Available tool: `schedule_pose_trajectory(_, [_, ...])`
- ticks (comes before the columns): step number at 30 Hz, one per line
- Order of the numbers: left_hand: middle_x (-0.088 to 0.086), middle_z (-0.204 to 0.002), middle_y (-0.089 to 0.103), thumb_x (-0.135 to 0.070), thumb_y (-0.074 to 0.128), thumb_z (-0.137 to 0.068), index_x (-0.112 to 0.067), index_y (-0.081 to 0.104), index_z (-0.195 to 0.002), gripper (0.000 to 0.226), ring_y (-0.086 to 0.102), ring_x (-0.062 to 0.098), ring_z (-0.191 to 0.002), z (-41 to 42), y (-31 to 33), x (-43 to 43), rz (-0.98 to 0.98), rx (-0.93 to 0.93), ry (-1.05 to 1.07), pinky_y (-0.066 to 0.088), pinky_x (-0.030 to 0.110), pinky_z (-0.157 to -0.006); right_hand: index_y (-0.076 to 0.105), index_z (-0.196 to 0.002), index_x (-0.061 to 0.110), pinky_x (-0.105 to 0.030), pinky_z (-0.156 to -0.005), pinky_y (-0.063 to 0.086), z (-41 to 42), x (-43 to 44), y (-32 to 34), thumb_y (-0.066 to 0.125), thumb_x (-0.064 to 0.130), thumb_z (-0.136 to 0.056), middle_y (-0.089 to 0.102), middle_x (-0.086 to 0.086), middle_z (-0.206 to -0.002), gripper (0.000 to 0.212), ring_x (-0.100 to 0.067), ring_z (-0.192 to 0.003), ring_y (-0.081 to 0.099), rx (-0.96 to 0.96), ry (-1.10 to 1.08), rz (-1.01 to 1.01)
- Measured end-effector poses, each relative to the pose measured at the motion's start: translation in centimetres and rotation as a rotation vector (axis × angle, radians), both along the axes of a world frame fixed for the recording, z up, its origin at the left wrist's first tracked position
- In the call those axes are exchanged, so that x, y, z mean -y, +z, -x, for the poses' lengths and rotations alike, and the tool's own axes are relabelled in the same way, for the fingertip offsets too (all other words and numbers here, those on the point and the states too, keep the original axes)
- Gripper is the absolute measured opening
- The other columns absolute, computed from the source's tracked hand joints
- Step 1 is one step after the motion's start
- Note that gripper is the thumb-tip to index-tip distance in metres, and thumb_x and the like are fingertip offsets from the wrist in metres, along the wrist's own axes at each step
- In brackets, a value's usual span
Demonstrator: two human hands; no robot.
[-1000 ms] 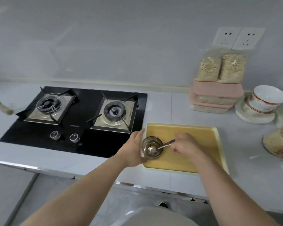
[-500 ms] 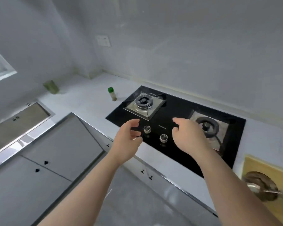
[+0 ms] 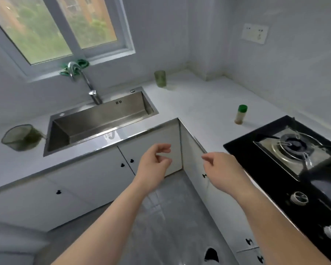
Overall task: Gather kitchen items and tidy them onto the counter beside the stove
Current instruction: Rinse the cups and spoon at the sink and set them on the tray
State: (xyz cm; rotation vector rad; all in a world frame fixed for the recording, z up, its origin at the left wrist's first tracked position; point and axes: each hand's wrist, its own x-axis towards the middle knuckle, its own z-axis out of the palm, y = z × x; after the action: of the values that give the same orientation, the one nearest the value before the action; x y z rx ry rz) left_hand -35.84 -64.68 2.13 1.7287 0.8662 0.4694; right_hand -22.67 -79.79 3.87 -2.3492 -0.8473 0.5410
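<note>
My left hand (image 3: 154, 162) and my right hand (image 3: 221, 169) hang in the air in front of the cabinet corner, fingers loosely curled, holding nothing. A small spice bottle (image 3: 241, 114) with a green cap stands on the white counter (image 3: 199, 106) just left of the black gas stove (image 3: 287, 150). A green cup (image 3: 160, 78) stands farther back on the counter near the corner. A green mesh strainer (image 3: 20, 137) lies on the counter left of the steel sink (image 3: 97, 119).
A tap (image 3: 84, 81) rises behind the sink under the window, with a green cloth (image 3: 78, 65) on the sill. White cabinet doors with black knobs (image 3: 126, 163) run below the L-shaped counter. The stove knobs (image 3: 299, 197) sit at the right edge.
The view has swung left from the yellow tray and stove to the sink corner. Both hands let go of the bowl and spoon on the tray and now hang free.
</note>
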Motion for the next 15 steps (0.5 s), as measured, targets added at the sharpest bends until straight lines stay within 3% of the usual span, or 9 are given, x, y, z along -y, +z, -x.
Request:
schedule_pose_trajectory(4, [-0.008, -0.111, 0.066, 0.002, 0.061, -0.086, -0.025, 0.063, -0.112, 0.038, 0.068, 0.026, -0.096, 1.6, -1.1, -7.0, 0.048, 0.005, 0.257, 0.048, 0.02, -0.068, 0.068, -0.119, 0.012, -0.037, -0.098, 0.05, -0.9, -9.1, -1.2, 0.045, 0.018, -0.098, 0.07, -0.001, -0.121, 0.032, -0.021, -0.113, 0.063, -0.012, 0.184, 0.005])
schedule_pose_trajectory(8, [-0.007, -0.111, 0.066, 0.004, 0.058, -0.084, -0.024, 0.063, -0.112, 0.04, 0.068, 0.027, -0.096, 4.7, -0.3, -12.7, 0.077, -0.026, 0.493, 0.053, 0.033, -0.08, 0.067, -0.112, 0.005, -0.043, -0.094, 0.053, -1.0, -18.7, -2.1, 0.047, 0.019, -0.096, 0.072, -0.009, -0.113, 0.029, -0.027, -0.108, 0.065, -0.06, 0.387, 0.018])
schedule_pose_trajectory(11, [-0.008, -0.11, 0.066, 0.005, 0.058, -0.085, -0.029, 0.063, -0.107, 0.041, 0.071, 0.017, -0.089, 7.9, 0.5, -16.5, 0.07, -0.029, 0.665, 0.053, 0.029, -0.076, 0.068, -0.122, 0.017, -0.038, -0.099, 0.051, 0.5, -25.8, -1.9, 0.046, 0.022, -0.098, 0.069, 0.002, -0.122, 0.033, -0.019, -0.113, 0.064, -0.084, 0.56, 0.038])
schedule_pose_trajectory(15, [-0.004, -0.109, 0.067, 0.007, 0.061, -0.083, -0.026, 0.063, -0.104, 0.04, 0.067, 0.023, -0.087, 12.0, -0.3, -20.1, 0.103, 0.005, 0.884, 0.054, 0.034, -0.077, 0.069, -0.116, 0.01, -0.036, -0.095, 0.051, 4.0, -32.7, -1.2, 0.044, 0.018, -0.097, 0.072, -0.004, -0.114, 0.032, -0.02, -0.107, 0.065, -0.099, 0.746, 0.066])
